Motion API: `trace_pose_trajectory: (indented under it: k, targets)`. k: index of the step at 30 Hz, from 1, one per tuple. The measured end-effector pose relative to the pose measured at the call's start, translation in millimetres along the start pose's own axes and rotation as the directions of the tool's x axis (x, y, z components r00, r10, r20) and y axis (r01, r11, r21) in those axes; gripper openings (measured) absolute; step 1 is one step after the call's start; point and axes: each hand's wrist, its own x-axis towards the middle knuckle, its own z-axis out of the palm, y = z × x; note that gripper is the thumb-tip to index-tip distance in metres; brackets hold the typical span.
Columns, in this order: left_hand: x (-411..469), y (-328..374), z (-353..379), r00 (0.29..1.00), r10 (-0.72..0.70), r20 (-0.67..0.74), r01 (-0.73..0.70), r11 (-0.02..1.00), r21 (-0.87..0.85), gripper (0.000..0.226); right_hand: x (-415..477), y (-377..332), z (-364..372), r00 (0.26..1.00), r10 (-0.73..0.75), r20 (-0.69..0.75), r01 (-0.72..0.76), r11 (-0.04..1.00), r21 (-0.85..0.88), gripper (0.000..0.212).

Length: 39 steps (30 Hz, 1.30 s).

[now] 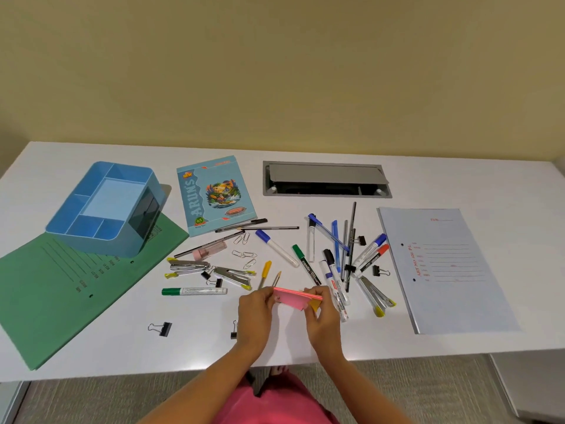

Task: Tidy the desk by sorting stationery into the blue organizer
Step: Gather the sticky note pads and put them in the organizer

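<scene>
A pink pad of sticky notes [293,298] is held a little above the white desk [107,341], with a yellow pad under its right end. My left hand [255,313] pinches its left end and my right hand [321,316] grips its right end. The blue organizer [76,209] stands at the far left, partly on a green folder [52,298]; its compartments look empty. Markers and pens [339,255] lie scattered right of my hands. Staplers [189,267], paper clips [244,254] and a green marker [194,291] lie to the left.
A blue notebook [214,194] lies behind the clutter. A grey cable hatch [325,179] is set into the desk at the back. A pale file cover [449,267] lies at the right. Binder clips [161,328] sit near the front edge.
</scene>
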Motion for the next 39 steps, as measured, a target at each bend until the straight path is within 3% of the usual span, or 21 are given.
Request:
trace_pose_trajectory:
  k: [5,9,16,23,31,39]
  targets:
    - [7.1,-7.2,7.2,0.999,0.038,-0.002,-0.037,0.987,0.156,0.016,0.6,10.8,5.1,1.0,0.023,-0.005,-0.023,0.999,-0.049,0.027]
    - [8.7,-8.0,4.7,0.998,0.065,0.011,-0.066,0.968,0.242,0.015,5.9,3.7,1.4,1.0,0.011,-0.004,-0.011,0.999,-0.05,0.029]
    - [13.4,14.2,-6.9,0.991,0.131,0.007,-0.13,0.99,-0.055,0.018,7.2,-12.1,-3.9,0.998,0.064,0.022,-0.067,0.979,0.191,0.027]
    - [24.0,27.3,-12.9,0.995,0.072,-0.071,-0.079,0.99,-0.116,0.014,12.6,-38.5,-7.6,0.977,0.192,0.091,-0.212,0.863,0.459,0.025]
    - [34.0,39.2,-27.8,0.988,0.045,-0.15,-0.068,0.986,-0.153,0.02,27.9,-70.1,-11.8,0.945,0.214,0.247,-0.315,0.796,0.517,0.04]
    - [23.2,57.7,-53.5,0.946,0.14,-0.292,-0.186,0.973,-0.134,0.019,36.5,-101.5,1.0,0.942,0.248,0.224,-0.333,0.754,0.566,0.051]
